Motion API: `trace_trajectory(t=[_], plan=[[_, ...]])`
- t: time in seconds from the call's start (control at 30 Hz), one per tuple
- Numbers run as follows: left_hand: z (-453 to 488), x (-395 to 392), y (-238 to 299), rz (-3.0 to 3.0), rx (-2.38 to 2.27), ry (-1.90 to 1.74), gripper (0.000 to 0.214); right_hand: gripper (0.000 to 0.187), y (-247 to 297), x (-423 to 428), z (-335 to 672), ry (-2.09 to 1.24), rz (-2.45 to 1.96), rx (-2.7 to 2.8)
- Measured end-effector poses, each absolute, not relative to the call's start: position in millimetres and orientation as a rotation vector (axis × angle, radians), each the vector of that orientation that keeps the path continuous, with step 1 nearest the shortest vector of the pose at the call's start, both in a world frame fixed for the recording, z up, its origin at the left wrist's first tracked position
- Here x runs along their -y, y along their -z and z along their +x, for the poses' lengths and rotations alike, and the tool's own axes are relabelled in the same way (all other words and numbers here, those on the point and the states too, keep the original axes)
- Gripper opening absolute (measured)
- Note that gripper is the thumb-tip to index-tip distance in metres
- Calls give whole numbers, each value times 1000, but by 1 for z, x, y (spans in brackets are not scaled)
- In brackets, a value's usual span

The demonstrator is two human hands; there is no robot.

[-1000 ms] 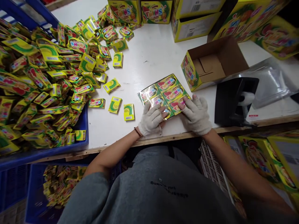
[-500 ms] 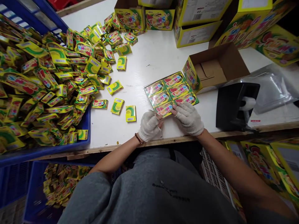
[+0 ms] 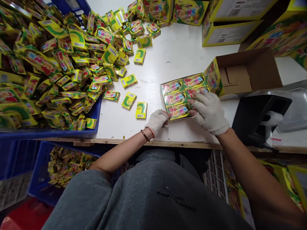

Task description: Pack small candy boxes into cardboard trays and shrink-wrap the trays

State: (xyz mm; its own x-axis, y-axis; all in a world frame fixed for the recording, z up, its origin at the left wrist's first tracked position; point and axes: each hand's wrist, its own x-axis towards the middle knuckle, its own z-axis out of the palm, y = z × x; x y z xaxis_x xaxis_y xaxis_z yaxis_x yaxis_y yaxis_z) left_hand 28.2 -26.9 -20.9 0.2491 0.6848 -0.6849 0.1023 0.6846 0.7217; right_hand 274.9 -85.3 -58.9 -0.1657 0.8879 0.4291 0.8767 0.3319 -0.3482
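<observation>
A shiny wrapped pack of several small yellow-green boxes lies on the white table near its front edge. My right hand, in a white fingerless glove, rests on the pack's right side with fingers curled over it. My left hand, also gloved, is closed at the pack's near left corner and touches it. An open cardboard carton lies on its side just right of the pack.
A blue crate heaped with small yellow boxes fills the left; loose boxes lie beside it. Printed cartons line the back. A black tape dispenser and clear plastic film sit at right. Another blue crate stands below.
The wrapped pack has been pushed away from me toward the open carton. My right hand has slid up onto its right side; my left stays at the near corner. The view has shifted.
</observation>
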Motion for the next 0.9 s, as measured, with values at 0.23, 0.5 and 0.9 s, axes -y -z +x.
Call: trace_trajectory(t=[0.23,0.5,0.9], plan=[[25,41,39,724,-1112,-354,17,55,59,72,247,-135,-1786,2124],[5,56,82,1561,-1103,-603,39,58,54,74,222,-68,-1886,2172],[6,13,76,2887,-341,-772,25,49,80,119,194,-38,-1598,1764]])
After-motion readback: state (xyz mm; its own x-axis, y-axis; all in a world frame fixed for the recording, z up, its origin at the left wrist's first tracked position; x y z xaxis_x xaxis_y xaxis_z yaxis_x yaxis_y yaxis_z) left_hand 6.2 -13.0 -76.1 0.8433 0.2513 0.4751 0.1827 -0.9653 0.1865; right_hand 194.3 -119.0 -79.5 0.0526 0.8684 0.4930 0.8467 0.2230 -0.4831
